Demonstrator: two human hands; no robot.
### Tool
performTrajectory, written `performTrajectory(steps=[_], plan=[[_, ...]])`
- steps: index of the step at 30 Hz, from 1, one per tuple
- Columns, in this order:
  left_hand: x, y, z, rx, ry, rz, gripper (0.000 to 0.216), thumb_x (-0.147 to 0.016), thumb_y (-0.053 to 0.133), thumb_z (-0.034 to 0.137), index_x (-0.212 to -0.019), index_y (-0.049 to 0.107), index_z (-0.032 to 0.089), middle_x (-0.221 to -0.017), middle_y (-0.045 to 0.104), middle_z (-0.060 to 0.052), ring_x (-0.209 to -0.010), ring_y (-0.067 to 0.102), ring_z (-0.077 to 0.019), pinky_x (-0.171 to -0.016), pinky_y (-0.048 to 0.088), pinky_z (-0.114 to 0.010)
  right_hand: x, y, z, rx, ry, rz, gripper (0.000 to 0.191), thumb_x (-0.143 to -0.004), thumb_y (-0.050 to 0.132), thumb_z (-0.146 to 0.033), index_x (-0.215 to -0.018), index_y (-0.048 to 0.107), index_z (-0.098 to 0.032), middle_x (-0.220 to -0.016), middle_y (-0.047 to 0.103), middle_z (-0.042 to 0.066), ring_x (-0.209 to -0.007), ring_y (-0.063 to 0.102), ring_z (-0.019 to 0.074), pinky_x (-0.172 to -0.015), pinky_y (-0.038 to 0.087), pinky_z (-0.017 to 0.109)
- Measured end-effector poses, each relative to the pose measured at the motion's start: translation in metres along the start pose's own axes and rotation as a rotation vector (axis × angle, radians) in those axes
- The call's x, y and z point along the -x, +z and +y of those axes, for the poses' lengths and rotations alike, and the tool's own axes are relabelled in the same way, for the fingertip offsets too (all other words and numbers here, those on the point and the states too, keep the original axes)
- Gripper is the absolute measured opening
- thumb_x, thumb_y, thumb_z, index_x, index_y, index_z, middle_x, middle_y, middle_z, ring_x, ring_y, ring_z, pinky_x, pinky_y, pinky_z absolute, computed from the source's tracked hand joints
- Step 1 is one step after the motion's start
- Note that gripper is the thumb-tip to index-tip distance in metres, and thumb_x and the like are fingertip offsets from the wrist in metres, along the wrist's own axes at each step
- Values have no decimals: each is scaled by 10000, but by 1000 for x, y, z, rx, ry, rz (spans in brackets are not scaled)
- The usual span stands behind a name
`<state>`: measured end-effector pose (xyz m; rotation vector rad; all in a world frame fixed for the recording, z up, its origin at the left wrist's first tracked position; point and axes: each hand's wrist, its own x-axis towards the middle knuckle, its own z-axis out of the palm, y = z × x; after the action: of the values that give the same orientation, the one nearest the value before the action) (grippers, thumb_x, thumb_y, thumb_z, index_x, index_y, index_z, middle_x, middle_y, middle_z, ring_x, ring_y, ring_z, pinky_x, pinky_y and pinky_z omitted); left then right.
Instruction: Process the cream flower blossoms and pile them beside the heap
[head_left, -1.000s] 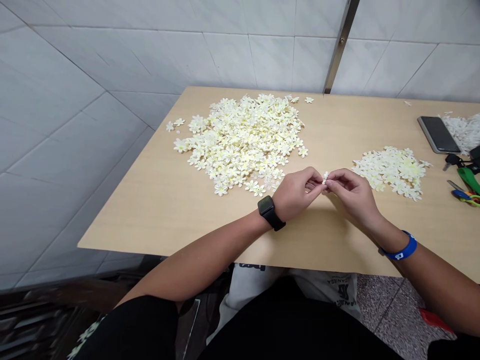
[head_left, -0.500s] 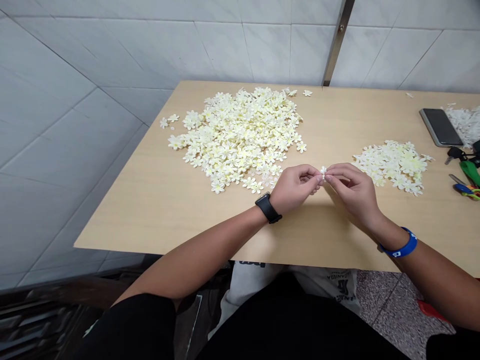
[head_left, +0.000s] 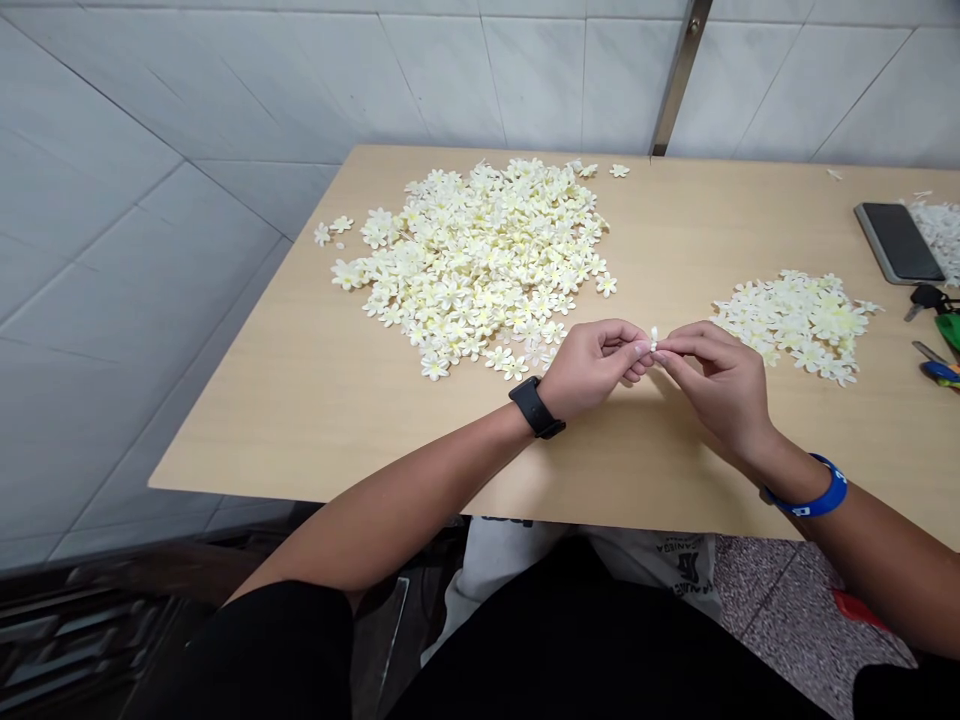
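Note:
Between my fingertips, above the wooden table, is a small white artificial flower. My left hand, with a black watch on its wrist, pinches it from the left. From the right, my right hand pinches the same flower, a blue band on that wrist. The fingertips of both hands nearly touch and cover much of the flower. A large heap of pale yellow flowers lies beyond my left hand. Just past my right hand is a smaller pile of flowers.
On the right are a phone, a pile of small white pieces, keys and scissors, partly cut off by the frame. A tiled wall with a metal strip borders the table's far edge.
The camera view has shifted slightly. Both hands stay together at the flower, which now shows more edge-on than before. The piles look the same.

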<state>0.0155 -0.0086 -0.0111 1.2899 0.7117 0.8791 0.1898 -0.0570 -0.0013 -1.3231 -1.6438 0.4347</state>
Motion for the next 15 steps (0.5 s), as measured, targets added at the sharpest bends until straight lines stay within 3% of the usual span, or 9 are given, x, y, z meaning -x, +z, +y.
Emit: performTrajectory(steps=[15], plan=[[0,2,2,14,8,-10,197,-891,734,286,-859,673,101,-780,712,-62,-662,654,-87,-630,560,-204,1,2,4,-26,-59,31,96,-853,751,-168,-849,783,-258,-853,732,32,-801,685,186,-706,557,345]])
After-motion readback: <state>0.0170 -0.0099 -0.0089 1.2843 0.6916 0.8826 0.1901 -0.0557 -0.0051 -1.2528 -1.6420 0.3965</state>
